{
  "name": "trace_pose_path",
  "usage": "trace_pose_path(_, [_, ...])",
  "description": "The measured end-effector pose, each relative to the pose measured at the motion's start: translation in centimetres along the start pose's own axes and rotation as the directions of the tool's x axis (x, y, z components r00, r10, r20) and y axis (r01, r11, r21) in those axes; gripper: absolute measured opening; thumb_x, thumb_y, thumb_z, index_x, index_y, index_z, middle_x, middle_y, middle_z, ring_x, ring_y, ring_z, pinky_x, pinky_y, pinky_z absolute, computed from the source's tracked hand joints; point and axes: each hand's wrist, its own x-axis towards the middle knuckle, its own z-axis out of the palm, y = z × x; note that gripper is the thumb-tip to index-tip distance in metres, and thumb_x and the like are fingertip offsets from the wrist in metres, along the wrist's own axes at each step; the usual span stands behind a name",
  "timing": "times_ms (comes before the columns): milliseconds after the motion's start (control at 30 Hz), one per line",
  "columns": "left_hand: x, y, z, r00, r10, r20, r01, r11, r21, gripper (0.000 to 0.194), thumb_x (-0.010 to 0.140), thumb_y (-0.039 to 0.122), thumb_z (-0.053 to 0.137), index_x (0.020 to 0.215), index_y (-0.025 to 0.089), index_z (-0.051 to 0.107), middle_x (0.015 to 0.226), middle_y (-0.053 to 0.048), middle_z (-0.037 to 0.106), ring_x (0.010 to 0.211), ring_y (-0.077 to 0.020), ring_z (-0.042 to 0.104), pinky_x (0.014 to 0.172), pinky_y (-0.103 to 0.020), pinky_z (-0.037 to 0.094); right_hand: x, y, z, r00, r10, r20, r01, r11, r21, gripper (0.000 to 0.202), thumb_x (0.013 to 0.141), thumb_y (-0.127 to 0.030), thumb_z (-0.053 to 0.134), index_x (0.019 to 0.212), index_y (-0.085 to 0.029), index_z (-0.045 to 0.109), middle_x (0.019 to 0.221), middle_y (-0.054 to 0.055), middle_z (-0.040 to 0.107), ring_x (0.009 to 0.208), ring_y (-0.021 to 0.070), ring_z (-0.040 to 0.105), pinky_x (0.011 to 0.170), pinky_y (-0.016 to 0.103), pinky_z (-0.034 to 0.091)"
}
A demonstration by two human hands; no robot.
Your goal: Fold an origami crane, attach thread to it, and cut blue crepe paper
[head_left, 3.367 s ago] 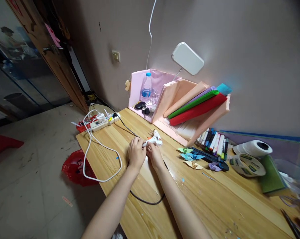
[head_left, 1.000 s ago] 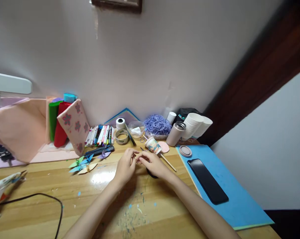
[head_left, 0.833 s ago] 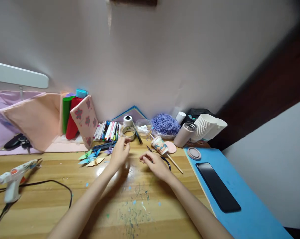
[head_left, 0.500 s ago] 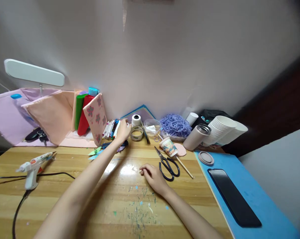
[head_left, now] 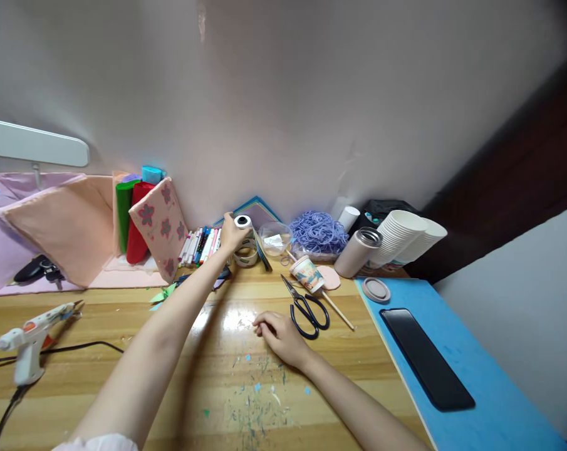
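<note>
My left hand reaches to the back of the table, its fingers against the left side of a white bottle or spool with a black centre. Just below that stands a roll of tape. Colored markers lie left of the hand. My right hand rests on the wooden table with its fingers curled; whether they hold anything is too small to tell. Black-handled scissors lie right beside it, and a patterned paper cup with a wooden stick is behind them.
Far left is a glue gun with its cord. Behind it stand fabric-covered panels. Purple yarn, a tumbler and stacked paper cups line the back right. A black phone lies on a blue sheet.
My left hand has moved from over the markers to the white bottle or spool. The view has shifted to the right. My right hand stays curled on the table.
</note>
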Motion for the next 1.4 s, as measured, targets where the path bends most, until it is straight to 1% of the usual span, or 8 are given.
trace_pose_path(267, [2.2,1.7,-3.5,0.977,0.104,-0.189,-0.148,0.960,-0.239,0.067,0.059,0.034,0.074,0.114,0.013,0.041,0.105,-0.012,0.057,0.094,-0.0207,0.058,0.081,-0.033,0.047,0.1,-0.2,-0.1,1.000,0.003,0.005,-0.003,1.000,-0.005,0.019,0.085,-0.010,0.042,0.088,-0.019,0.059,0.075,0.001,0.063,0.072,0.0129,0.058,0.070,0.024,0.043])
trace_pose_path(467, [2.6,5.3,-9.0,0.947,0.124,-0.298,-0.224,0.917,-0.329,0.060,0.060,0.031,0.074,0.111,0.012,0.049,0.111,-0.014,0.056,0.095,-0.0206,0.057,0.079,-0.031,0.048,-0.1,-0.2,0.0,1.000,-0.001,-0.003,0.001,1.000,0.000,0.020,0.086,-0.012,0.040,0.089,-0.020,0.058,0.075,0.001,0.062,0.073,0.0134,0.059,0.071,0.026,0.044])
trace_pose_path(567, [0.3,6.7,-12.3,0.951,0.155,-0.269,-0.250,0.895,-0.369,0.055,0.061,0.036,0.073,0.108,0.013,0.056,0.111,-0.012,0.059,0.099,-0.0219,0.056,0.087,-0.032,0.044,-0.2,-0.4,0.0,0.998,-0.006,-0.066,0.008,1.000,0.030,0.020,0.087,-0.014,0.040,0.094,-0.020,0.058,0.079,0.002,0.062,0.073,0.0140,0.059,0.070,0.027,0.045])
trace_pose_path(667, [-4.0,7.1,-15.0,0.991,0.120,-0.058,-0.133,0.866,-0.482,0.047,0.067,0.042,0.068,0.102,0.012,0.061,0.101,-0.010,0.064,0.094,-0.0222,0.058,0.082,-0.032,0.046,-0.3,-1.5,-0.4,0.980,-0.007,-0.200,0.022,0.997,0.076,0.023,0.086,-0.017,0.044,0.106,-0.021,0.054,0.100,0.007,0.059,0.077,0.0143,0.058,0.070,0.028,0.048])
trace_pose_path(800, [-10.5,6.5,-17.3,0.987,0.057,0.148,0.022,0.874,-0.486,0.045,0.066,0.041,0.069,0.100,0.013,0.062,0.097,-0.008,0.065,0.090,-0.0221,0.059,0.077,-0.030,0.046,0.7,-4.4,-1.1,0.941,0.058,-0.333,0.032,0.965,0.260,0.049,0.083,-0.022,0.052,0.129,-0.025,0.036,0.112,0.009,0.054,0.078,0.0134,0.058,0.075,0.030,0.050])
trace_pose_path(933, [-14.9,5.3,-18.5,0.962,-0.033,0.271,0.137,0.916,-0.377,0.047,0.062,0.041,0.072,0.099,0.014,0.061,0.097,-0.008,0.065,0.091,-0.0233,0.059,0.076,-0.030,0.047,2.6,-6.8,-1.2,0.979,0.117,-0.166,-0.043,0.918,0.395,0.062,0.078,-0.026,0.059,0.134,-0.026,0.033,0.100,0.005,0.060,0.073,0.0127,0.059,0.070,0.028,0.052])
trace_pose_path(1133, [-18.1,3.2,-20.0,0.968,-0.150,0.199,0.203,0.937,-0.282,0.048,0.059,0.043,0.073,0.096,0.015,0.061,0.096,-0.009,0.063,0.091,-0.0239,0.058,0.075,-0.033,0.048,3.3,-7.4,-0.2,0.986,0.169,-0.005,-0.155,0.915,0.371,0.024,0.077,-0.027,0.056,0.095,-0.013,0.066,0.076,0.004,0.064,0.066,0.0136,0.060,0.065,0.027,0.050])
trace_pose_path(1400, [-21.5,1.3,-19.7,0.972,-0.219,0.089,0.236,0.927,-0.292,0.046,0.056,0.043,0.074,0.091,0.016,0.061,0.095,-0.007,0.059,0.092,-0.0212,0.056,0.072,-0.030,0.052,1.9,-5.7,0.7,0.975,0.212,0.070,-0.216,0.975,0.058,0.011,0.076,-0.019,0.053,0.076,-0.015,0.064,0.078,0.005,0.066,0.073,0.0153,0.061,0.067,0.027,0.047])
